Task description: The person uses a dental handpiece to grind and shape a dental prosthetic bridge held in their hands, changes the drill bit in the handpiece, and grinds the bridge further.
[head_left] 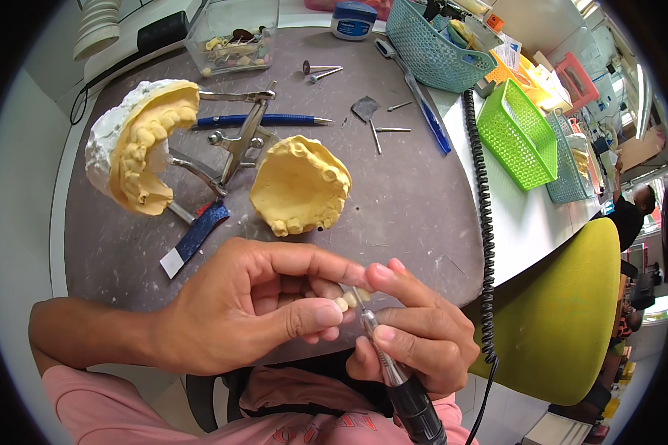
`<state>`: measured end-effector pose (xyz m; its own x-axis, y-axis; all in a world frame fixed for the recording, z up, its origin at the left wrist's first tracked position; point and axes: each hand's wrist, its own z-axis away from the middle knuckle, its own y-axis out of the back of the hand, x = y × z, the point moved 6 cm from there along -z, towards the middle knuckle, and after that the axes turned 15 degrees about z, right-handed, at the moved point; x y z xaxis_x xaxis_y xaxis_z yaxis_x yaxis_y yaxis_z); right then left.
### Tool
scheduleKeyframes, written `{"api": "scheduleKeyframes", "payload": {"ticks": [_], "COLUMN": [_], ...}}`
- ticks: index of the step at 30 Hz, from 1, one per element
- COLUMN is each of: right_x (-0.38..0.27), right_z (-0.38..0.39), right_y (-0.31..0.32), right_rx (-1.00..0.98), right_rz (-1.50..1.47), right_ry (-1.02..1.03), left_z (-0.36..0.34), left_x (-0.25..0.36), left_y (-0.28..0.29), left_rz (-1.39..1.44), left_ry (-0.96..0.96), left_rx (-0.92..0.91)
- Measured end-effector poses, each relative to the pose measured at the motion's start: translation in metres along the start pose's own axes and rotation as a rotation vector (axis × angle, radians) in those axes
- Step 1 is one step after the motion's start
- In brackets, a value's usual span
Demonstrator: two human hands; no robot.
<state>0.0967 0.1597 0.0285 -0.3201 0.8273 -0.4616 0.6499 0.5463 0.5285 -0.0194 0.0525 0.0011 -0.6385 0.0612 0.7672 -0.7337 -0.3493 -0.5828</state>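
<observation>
My left hand (252, 311) pinches a small row of tooth-coloured crowns (347, 300) between thumb and fingers. My right hand (416, 334) grips a silver and black rotary handpiece (378, 348), its thin bur tip at the crowns. Just beyond my hands lies a yellow plaster dental cast (300, 185). To its left, a yellow and white cast (145, 141) sits on a metal articulator (237, 144), with a blue strip (200, 241) below it on the grey mat (416, 230).
A blue pen (260, 120), loose burs (381, 129), a long brush-like tool (423, 107), a clear box (230, 44), a round tub (352, 21) and plastic baskets (516, 130) surround the work. A coiled cord (481, 208) runs down the right, near a green chair (557, 311) and another person (627, 215).
</observation>
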Motion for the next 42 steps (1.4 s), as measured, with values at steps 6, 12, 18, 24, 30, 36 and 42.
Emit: {"api": "scheduleKeyframes", "payload": {"ticks": [6, 12, 18, 24, 30, 36, 42], "right_x": [0.0002, 0.0000, 0.0001, -0.0003, -0.0004, 0.0004, 0.0001], "right_z": [-0.0002, -0.0002, -0.0005, -0.0005, -0.0011, -0.0001, 0.0002], "right_y": [0.0006, 0.0001, 0.0001, 0.0008, 0.0004, 0.0008, 0.0001], "right_rx": [-0.005, 0.007, 0.039, 0.023, 0.023, 0.030, 0.024], "right_rz": [0.004, 0.015, 0.009, 0.005, 0.006, 0.003, 0.003], "right_ry": [-0.002, 0.013, 0.009, 0.016, 0.013, 0.011, 0.002], "left_z": [0.0003, -0.0004, 0.0003, 0.0005, 0.0014, -0.0001, 0.0001], "left_x": [0.0000, -0.0001, -0.0004, 0.0028, 0.0016, -0.0004, -0.0006], "left_y": [-0.0006, 0.0002, 0.0008, -0.0047, -0.0036, 0.0004, -0.0011], "left_rz": [-0.006, -0.010, -0.006, 0.010, 0.024, -0.010, -0.022], "left_ry": [0.008, 0.004, 0.008, 0.031, 0.018, -0.021, -0.020], "left_rx": [-0.004, -0.005, 0.005, 0.004, 0.009, 0.007, 0.001]}}
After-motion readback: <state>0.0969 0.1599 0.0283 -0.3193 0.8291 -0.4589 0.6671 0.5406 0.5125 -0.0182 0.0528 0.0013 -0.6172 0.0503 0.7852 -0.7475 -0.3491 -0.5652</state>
